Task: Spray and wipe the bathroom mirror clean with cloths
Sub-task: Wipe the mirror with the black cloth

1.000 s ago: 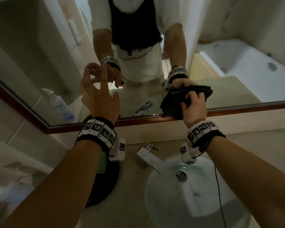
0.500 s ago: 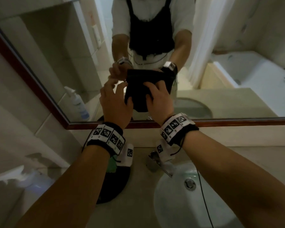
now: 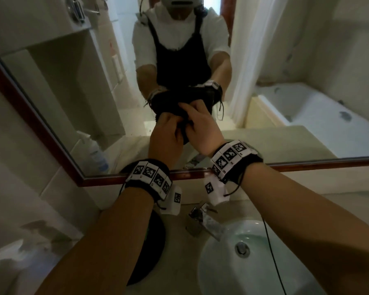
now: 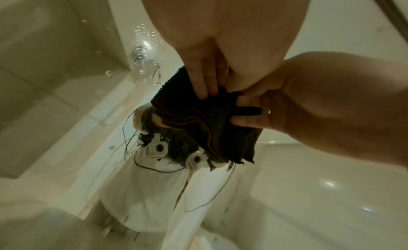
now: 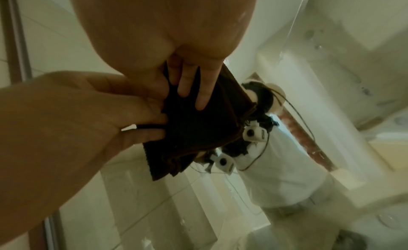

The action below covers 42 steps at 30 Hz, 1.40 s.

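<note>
I hold a dark folded cloth [image 3: 184,134] in both hands, up against the mirror [image 3: 73,92]. My left hand [image 3: 168,128] grips its left side, fingers [image 4: 205,86] lying over the fabric. From the right, my right hand [image 3: 202,122] pinches the same cloth [image 4: 198,124], with its fingers [image 5: 198,91] spread across the front. In the right wrist view the cloth [image 5: 194,129] hangs in layered folds below both hands. The glass shows water droplets [image 4: 145,37] in the left wrist view. My reflection fills the mirror's middle.
The mirror's dark red wooden frame [image 3: 307,165] runs just above the counter. Below my wrists are a chrome tap [image 3: 202,222], a white basin [image 3: 222,273] and a black round dish [image 3: 156,241]. A blurred white spray bottle [image 3: 6,258] sits at the lower left.
My left hand has come across and taken hold of the cloth beside my right. Both hands have moved together towards the mirror's middle and higher up the glass.
</note>
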Each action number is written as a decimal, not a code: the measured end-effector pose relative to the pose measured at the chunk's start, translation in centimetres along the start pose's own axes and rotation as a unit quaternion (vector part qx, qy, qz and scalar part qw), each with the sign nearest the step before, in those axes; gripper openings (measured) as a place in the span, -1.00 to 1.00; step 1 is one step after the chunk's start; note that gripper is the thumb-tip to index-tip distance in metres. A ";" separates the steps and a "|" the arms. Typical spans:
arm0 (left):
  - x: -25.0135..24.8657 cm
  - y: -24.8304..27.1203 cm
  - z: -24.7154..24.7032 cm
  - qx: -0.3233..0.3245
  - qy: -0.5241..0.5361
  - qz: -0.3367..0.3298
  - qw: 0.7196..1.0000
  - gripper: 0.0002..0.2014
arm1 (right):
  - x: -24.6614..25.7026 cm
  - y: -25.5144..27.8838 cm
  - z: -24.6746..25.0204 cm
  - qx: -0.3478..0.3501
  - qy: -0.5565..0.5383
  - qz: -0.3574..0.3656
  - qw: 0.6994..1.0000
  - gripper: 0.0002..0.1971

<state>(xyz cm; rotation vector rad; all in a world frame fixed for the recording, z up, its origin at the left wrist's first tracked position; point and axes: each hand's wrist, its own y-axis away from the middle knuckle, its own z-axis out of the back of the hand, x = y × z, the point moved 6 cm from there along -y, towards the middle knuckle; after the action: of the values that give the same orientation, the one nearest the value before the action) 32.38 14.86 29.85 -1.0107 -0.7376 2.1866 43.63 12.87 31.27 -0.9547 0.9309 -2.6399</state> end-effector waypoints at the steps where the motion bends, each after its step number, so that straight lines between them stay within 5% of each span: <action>1: -0.5 -0.5 0.0 -0.001 0.002 -0.010 1.000 -0.78 | 0.3 -0.4 0.6 -0.003 -0.001 0.003 1.000 -0.41; 4: -1.7 -1.8 0.1 -0.006 -0.015 -0.028 0.999 -0.71 | 1.0 -1.0 1.9 0.002 0.003 0.010 1.000 -0.39; 11: -3.7 -3.8 0.0 0.015 -0.122 0.052 0.991 -0.53 | 1.2 -1.3 6.8 -0.013 0.016 0.029 0.999 -0.29; 17: -5.3 -5.1 -0.5 0.015 -0.189 0.128 0.973 -0.52 | -1.1 -2.0 14.3 -0.169 0.175 0.026 0.970 -0.32; 20: -6.1 -5.8 -0.7 0.015 -0.213 0.153 0.965 -0.56 | -2.4 -2.1 16.1 -0.176 0.213 0.021 0.961 -0.25; 26: -6.7 -6.4 -0.2 0.003 -0.246 0.157 0.956 -0.56 | -4.2 -1.9 14.3 -0.109 0.290 0.021 0.951 -0.18; 37: -5.9 -8.0 3.6 -0.016 -0.250 0.133 0.959 -0.53 | -4.3 -2.0 13.3 -0.116 0.318 -0.015 0.941 -0.06; 42: -3.7 -7.6 5.7 -0.006 -0.237 0.131 0.963 -0.52 | -0.4 -2.0 10.1 -0.111 0.333 -0.030 0.936 -0.01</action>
<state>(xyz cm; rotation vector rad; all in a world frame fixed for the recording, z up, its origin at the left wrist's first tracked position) 31.97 15.86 39.99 -0.6137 -0.8650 2.7038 50.37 9.60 38.32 -0.0796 1.3679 -3.0049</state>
